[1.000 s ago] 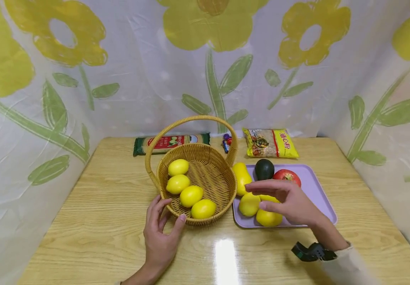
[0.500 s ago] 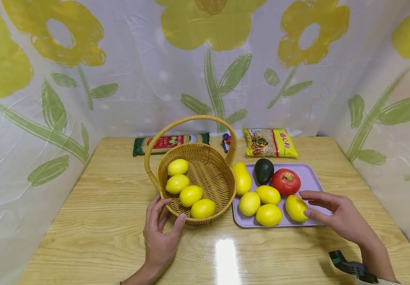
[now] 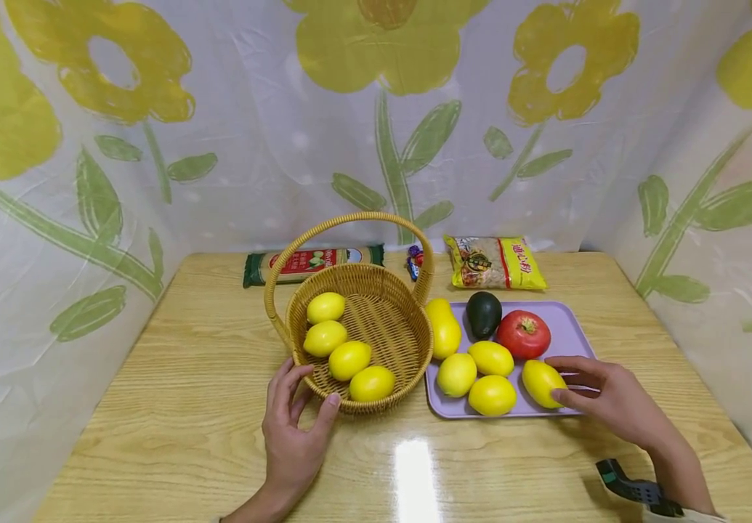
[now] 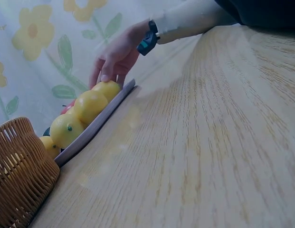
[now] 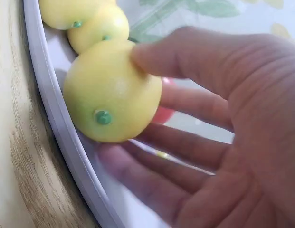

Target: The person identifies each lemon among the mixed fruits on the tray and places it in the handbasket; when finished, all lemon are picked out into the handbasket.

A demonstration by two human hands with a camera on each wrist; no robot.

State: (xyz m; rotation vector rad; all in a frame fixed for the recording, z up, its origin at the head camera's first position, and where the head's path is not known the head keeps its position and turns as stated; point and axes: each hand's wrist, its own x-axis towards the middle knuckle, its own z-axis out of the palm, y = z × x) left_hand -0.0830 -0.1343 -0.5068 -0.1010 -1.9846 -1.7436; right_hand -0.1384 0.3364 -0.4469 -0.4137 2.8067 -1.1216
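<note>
My left hand (image 3: 293,436) grips the near left rim of a round wicker basket (image 3: 385,319) with a tall handle; the left wrist view shows only part of the basket. Several yellow lemons (image 3: 349,361) lie inside, mostly on the left. At the right, my right hand (image 3: 617,407) holds the right end of a lemon (image 3: 539,383) on the lilac tray (image 3: 581,349). In the right wrist view its thumb presses on this lemon (image 5: 109,90), with the fingers around the other side. More lemons (image 3: 492,396) lie to its left.
Also on the tray are a red pomegranate (image 3: 524,335), a dark avocado (image 3: 483,314) and a yellow mango-like fruit (image 3: 443,328). Along the back lie a green-ended noodle pack (image 3: 330,261), small wrapped sweets (image 3: 415,263) and a yellow bag (image 3: 496,263).
My right hand has moved right from above the nearer lemons to the rightmost lemon and closed in on it. The left hand stays on the basket rim.
</note>
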